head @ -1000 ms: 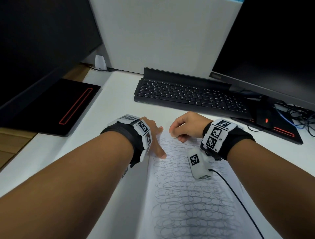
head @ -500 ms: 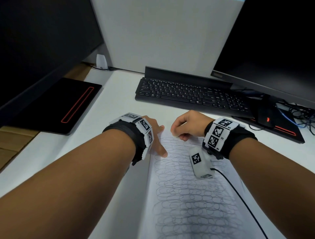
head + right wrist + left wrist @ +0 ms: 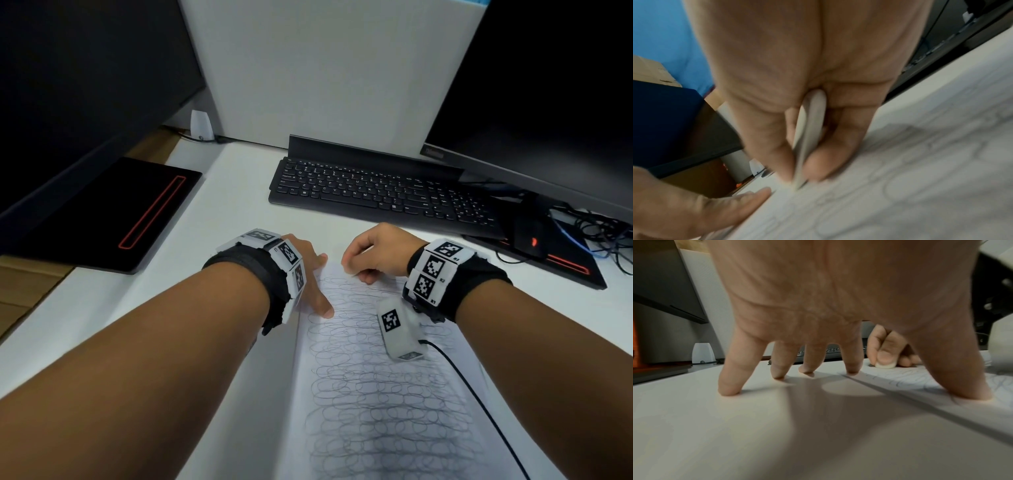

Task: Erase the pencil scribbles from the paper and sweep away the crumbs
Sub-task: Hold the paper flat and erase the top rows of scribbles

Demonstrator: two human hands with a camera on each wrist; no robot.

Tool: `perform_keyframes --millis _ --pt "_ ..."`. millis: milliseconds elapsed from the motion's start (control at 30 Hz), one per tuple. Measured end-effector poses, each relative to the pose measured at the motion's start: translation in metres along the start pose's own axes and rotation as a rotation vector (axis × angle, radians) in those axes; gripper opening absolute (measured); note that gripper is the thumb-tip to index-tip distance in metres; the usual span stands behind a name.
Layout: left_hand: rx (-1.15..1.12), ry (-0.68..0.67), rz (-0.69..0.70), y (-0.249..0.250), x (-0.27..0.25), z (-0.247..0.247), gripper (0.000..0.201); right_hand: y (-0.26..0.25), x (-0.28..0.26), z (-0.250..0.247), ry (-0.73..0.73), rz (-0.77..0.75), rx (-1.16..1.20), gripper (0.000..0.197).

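Right hand [image 3: 378, 248] pinching a white eraser [image 3: 885, 365] against the scribbled paper [image 3: 387, 394]; left hand [image 3: 310, 274], fingers spread straight, pressing paper edge and tabletop [image 3: 236, 209].

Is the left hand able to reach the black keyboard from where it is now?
Probably yes. The left hand presses its fingertips on the desk and the paper's left edge. Only bare desk lies between it and the keyboard. But letting go would free the paper while the right hand rubs with the eraser.
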State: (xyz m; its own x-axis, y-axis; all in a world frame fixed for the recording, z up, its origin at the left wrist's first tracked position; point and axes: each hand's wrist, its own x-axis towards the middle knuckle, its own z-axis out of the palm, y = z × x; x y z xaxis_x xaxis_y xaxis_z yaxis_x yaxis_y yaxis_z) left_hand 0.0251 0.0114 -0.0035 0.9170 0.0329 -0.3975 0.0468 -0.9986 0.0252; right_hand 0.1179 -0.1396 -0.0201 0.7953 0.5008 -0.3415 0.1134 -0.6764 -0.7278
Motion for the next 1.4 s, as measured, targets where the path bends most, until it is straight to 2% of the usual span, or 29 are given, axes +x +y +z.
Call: perform_keyframes --millis 67,167,300,400,533,633,733,833,900,1000,1100,1233,1333,1400 --pt "0.001 0.005 0.006 0.000 0.000 0.000 0.094 0.000 0.001 -0.001 0.044 -0.014 -0.005 0.005" --pt "0.001 0.014 0.003 0.000 0.000 0.001 0.094 -0.001 0.000 -0.001 -0.047 -0.002 -0.007 0.006" --pt "0.010 0.000 0.002 0.000 0.002 0.000 0.094 -0.001 0.000 -0.002 0.028 -0.015 -0.028 0.005" --pt "0.000 0.001 -0.002 -0.001 0.002 0.000 0.094 -0.001 -0.002 0.000 -0.047 -0.005 -0.014 0.005" --pt "0.028 -0.002 -0.008 0.001 -0.003 -0.001 0.089 -0.001 -0.002 -0.003 0.074 -0.018 -0.098 0.005" --pt "0.043 -0.017 0.018 0.010 -0.006 -0.007 0.072 -0.003 -0.002 -0.004 0.061 -0.009 -0.120 0.004" --pt "0.026 0.029 0.096 0.024 -0.008 -0.009 0.048 -0.004 -0.001 -0.004 0.055 -0.007 -0.146 0.004" --pt "-0.031 0.019 0.095 0.028 -0.006 -0.008 0.064 -0.004 -0.003 -0.002 0.069 -0.018 -0.167 0.003" --pt "-0.027 0.003 0.046 0.024 -0.003 -0.004 0.079 -0.004 -0.005 -0.003 0.051 -0.017 -0.191 0.004" --pt "-0.146 -0.010 -0.022 0.014 0.003 0.004 0.090 -0.006 -0.007 -0.007 0.010 0.017 -0.160 0.006" --pt "-0.175 -0.020 -0.028 0.011 0.005 0.007 0.092 -0.004 -0.007 -0.008 0.078 0.005 -0.179 0.006" --pt "-0.194 -0.033 -0.030 0.012 0.004 0.005 0.092 -0.003 -0.009 -0.004 -0.013 0.030 -0.057 0.005" --pt "-0.201 -0.042 -0.030 0.012 0.006 0.006 0.093 -0.001 -0.008 -0.005 0.070 0.013 -0.119 0.005" --pt "-0.210 -0.041 -0.029 0.012 0.007 0.007 0.093 -0.002 -0.009 -0.004 0.038 0.020 -0.087 0.005"
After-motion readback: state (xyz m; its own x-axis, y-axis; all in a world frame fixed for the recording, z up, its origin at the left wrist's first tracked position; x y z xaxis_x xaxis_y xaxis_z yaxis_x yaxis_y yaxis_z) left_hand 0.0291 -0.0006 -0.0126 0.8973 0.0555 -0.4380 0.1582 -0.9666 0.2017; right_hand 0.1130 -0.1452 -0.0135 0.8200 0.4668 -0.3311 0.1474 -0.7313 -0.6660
